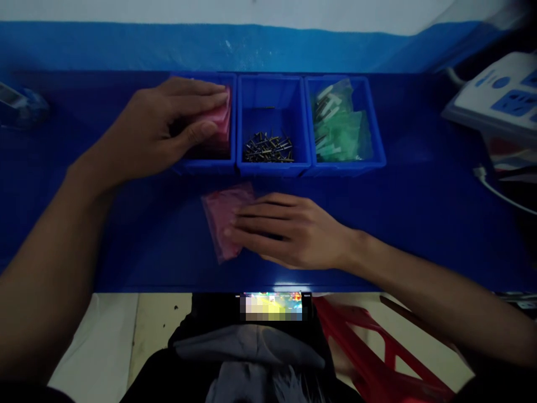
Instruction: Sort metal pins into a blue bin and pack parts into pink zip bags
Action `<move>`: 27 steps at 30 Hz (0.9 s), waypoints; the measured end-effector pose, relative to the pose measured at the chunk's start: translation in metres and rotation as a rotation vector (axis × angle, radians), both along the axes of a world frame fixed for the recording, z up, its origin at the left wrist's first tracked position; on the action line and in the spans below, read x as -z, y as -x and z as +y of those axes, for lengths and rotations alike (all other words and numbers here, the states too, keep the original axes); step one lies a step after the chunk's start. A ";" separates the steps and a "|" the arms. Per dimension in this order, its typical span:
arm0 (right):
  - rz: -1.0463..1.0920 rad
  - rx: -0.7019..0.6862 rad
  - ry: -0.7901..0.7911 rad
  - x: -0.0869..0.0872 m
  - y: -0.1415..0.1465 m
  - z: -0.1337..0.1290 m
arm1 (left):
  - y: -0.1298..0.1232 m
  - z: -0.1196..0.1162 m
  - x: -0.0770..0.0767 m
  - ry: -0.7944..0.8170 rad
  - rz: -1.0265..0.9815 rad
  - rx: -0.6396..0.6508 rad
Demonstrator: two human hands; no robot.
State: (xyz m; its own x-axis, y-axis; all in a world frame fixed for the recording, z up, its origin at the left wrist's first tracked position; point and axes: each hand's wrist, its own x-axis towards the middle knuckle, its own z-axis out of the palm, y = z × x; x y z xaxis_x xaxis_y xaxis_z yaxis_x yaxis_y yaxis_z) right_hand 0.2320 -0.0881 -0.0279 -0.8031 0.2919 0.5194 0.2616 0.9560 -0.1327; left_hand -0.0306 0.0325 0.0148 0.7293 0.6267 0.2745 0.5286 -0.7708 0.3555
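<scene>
Left hand (163, 129): curled around pink bags (222, 117) in a bin (205, 167).
Right hand (293, 232): lay spread on a loose bag (220, 215).
Progress: one bag was out, others binned.

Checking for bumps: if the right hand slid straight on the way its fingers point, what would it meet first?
The pink plastic bag under the right hand's fingertips, already touched. Past it, probably the left forearm, though depth is unclear.

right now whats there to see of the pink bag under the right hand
A flat pink plastic bag, thin, translucent and slightly creased, lies skewed on the blue work surface, just in front of the leftmost blue bin. The fingers of the right hand rest on it, covering much of its right side. Any contents cannot be made out.
</scene>
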 end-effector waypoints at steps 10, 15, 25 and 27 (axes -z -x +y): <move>0.208 0.221 0.222 -0.011 -0.014 0.003 | 0.000 -0.007 0.000 -0.489 -0.214 -0.097; 0.115 0.381 0.214 -0.011 -0.016 0.003 | -0.012 -0.022 0.002 -0.516 -0.248 0.034; 0.755 0.705 0.221 -0.040 -0.020 -0.007 | -0.049 -0.069 -0.002 0.262 -0.400 0.130; 0.789 0.658 0.195 -0.037 -0.024 -0.003 | -0.050 -0.074 -0.001 0.520 -0.324 0.165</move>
State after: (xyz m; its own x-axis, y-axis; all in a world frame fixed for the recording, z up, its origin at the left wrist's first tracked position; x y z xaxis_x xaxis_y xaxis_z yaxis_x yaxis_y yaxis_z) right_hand 0.2556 -0.0912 0.0087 0.0915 0.6833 0.7244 0.4946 0.6002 -0.6286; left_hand 0.0197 -0.0413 0.0162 0.7588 0.6237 0.1876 0.2200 -0.5165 0.8275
